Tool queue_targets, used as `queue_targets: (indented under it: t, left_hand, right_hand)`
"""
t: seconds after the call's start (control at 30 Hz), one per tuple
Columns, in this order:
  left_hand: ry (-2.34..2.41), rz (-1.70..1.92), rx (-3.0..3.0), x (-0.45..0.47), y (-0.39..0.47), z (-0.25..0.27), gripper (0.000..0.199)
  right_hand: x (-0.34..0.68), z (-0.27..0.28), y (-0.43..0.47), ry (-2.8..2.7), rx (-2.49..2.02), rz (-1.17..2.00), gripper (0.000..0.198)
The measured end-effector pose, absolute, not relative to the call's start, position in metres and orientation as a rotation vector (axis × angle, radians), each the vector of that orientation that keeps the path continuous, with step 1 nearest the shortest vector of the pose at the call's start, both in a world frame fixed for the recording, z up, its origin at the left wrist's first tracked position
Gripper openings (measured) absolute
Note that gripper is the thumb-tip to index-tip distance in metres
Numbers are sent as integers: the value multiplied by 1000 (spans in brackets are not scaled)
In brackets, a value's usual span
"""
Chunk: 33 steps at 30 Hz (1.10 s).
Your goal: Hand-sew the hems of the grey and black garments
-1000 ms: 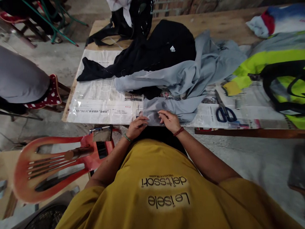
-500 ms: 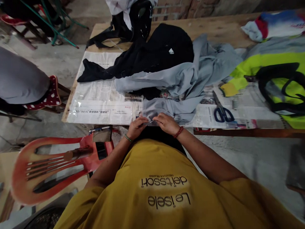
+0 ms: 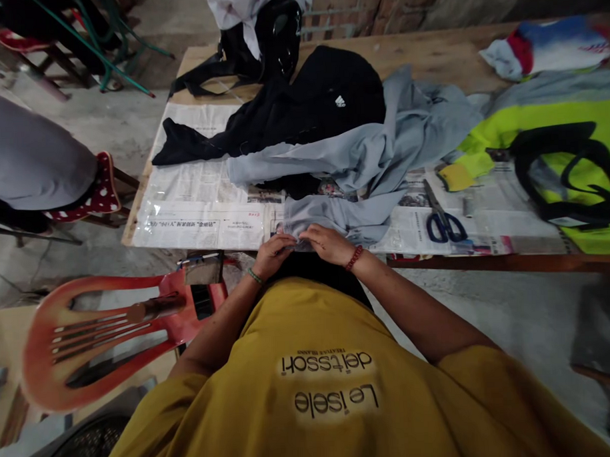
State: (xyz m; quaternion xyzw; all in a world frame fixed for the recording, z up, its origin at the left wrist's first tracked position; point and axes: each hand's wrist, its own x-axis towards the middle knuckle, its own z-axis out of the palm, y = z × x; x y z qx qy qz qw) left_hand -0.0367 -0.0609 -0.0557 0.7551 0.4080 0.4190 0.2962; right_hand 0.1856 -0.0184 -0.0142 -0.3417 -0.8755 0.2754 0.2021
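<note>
At the table's near edge, the grey sleeve or leg end (image 3: pixel 329 213) of a grey and black garment lies towards me. My left hand (image 3: pixel 274 252) is closed in a pinch on the edge of this grey cloth. Close beside it, my right hand (image 3: pixel 330 245) is closed too, thumb and forefinger pressed together at the cloth edge. The thin needle seen in its fingertips a moment before is too small to make out now. The garment's black part (image 3: pixel 325 98), with a white logo, spreads across the newspaper beyond.
Dark blue scissors (image 3: pixel 446 226) lie right of my hands on the newspaper-covered table (image 3: pixel 185 226). A yellow-green garment (image 3: pixel 502 131) and a black strap (image 3: pixel 533 180) are farther right. A black bag (image 3: pixel 278 39) stands at the back. A red plastic chair (image 3: pixel 96 279) and a seated person (image 3: pixel 32 145) are left.
My right hand's fingertips have moved slightly left, closer to my left hand. The needle that showed between the hands is no longer visible. The garment lies as before.
</note>
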Motion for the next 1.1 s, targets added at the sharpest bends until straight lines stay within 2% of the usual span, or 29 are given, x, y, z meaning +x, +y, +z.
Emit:
queue_targets:
  t: [0.3,0.47,0.57,0.67,0.83,1.1]
  left_hand:
    - [1120,1115,2030,-35,-62,-56,13]
    - [1149,1094,2013,-34,-62,-55,13]
    - [1160,1083,2021,-34,-63,-55,13]
    - [1170,1091,2029,-33,-63,-54,12]
    - [1223,1064,2039,-31,-64,-53,12]
    - [1232,1109,2030,-28,-65,-55,13]
  right_hand:
    - [162,3,-8,-2109,-1163,1082,29]
    - [155,3,-2,-1846,-1221,1511,8]
    - [154,-1,0,-1747,-1229,1667,14]
    - [152,-4,-1,-1822,-1278,1553,25]
    - [147,-5,-3,-2085,-1286,1121,27]
    - [145,-2,0,-2258,-1276,1064,26]
